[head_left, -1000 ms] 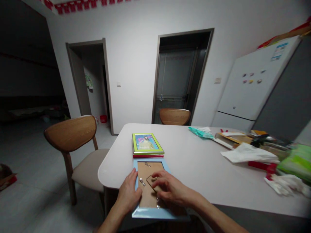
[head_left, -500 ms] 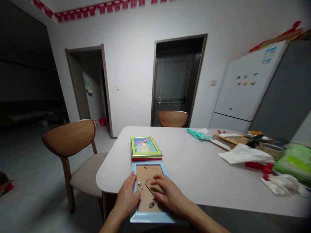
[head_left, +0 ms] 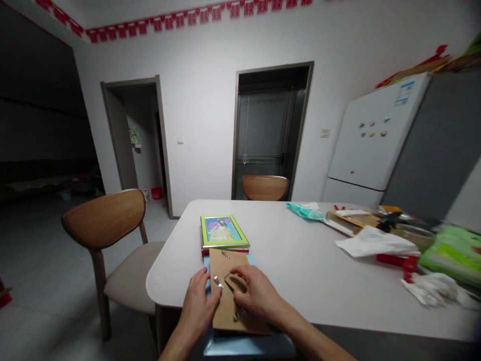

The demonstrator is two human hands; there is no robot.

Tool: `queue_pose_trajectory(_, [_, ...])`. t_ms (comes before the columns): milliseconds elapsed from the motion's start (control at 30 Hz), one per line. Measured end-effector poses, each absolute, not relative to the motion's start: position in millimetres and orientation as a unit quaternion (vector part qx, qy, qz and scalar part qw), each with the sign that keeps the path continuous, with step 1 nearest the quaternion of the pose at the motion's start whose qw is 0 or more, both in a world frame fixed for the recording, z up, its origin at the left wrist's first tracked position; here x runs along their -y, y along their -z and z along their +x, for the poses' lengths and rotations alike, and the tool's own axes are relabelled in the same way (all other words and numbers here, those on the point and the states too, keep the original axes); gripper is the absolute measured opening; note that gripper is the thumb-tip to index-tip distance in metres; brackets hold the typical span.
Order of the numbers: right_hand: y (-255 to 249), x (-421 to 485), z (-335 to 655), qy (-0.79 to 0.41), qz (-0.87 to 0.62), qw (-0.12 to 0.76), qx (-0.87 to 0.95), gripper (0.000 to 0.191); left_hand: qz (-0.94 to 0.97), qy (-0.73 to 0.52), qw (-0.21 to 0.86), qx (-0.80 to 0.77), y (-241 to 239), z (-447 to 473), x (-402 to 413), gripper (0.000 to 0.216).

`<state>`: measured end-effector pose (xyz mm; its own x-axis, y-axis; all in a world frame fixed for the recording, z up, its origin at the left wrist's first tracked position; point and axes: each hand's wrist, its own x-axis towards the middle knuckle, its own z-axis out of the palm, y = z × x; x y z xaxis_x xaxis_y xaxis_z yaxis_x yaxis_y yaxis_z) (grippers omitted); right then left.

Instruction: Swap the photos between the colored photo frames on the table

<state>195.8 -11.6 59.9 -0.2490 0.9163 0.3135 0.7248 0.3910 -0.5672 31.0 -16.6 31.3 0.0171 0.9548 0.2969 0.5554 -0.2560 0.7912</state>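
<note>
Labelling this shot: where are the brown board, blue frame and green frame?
Brown board (head_left: 227, 307): head view, lower left part
Blue frame (head_left: 248, 347): head view, near rim
Green frame (head_left: 225, 244): head view, near rim

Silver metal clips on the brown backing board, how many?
3 visible on the brown rectangular backing board: far silver metal clip by the top edge, left clip beside the left hand, blurred near clip by the bottom edge. The right hand may hide more.

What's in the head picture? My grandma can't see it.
A left hand and a right hand are on a brown board over a blue frame. Beyond, a green frame lies on something red on a white table, with chairs nearby.
</note>
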Motion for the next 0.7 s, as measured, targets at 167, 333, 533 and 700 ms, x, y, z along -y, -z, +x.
queue_pose_trajectory(167, [-80.7,17.8,182.9,-0.159,-0.479,0.372,0.779,0.028,0.517,-0.523,0.497,-0.461,-48.8,17.6,15.1,0.035])
queue_pose_trajectory(333, [-64.8,3.9,210.9,-0.151,-0.543,0.336,0.755,0.036,0.430,-0.535,0.520,-0.508,-35.8,-43.7,11.3,0.038])
queue_pose_trajectory(533, [-27.5,-12.4,247.1,-0.098,-0.654,0.206,0.721,0.042,0.467,-0.490,0.422,-0.603,-14.6,-86.9,2.5,0.031])
queue_pose_trajectory(700, [-19.2,-17.4,248.1,-0.096,-0.660,0.193,0.720,0.044,0.488,-0.475,0.313,-0.662,-9.3,-85.3,-2.2,0.039])
